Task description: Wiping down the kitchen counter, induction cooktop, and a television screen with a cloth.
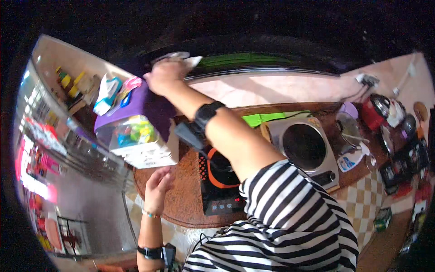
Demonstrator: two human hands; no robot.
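Note:
My right hand (169, 74) reaches far out past the purple cloth (127, 107), its fingers around a whitish thing (193, 62) too blurred to name. Below and to the left of it, the cloth drapes over a white box (149, 156) with a clear front and colourful items inside. My left hand (159, 183) is just below the box's lower edge with its fingers loosely bent; nothing shows in it. Under my right arm lies a black induction cooker (221, 199) with an orange ring, partly hidden, its display lit. A pack of wipes (108, 93) lies on the cloth.
A silver hotplate (304, 146) stands right of the induction cooker on the brown counter (183, 204). Farther right are a spray bottle (353, 159), a red rice cooker (375, 110) and a dark rack. A green item (272, 117) lies by the back wall. Bottles stand at far left.

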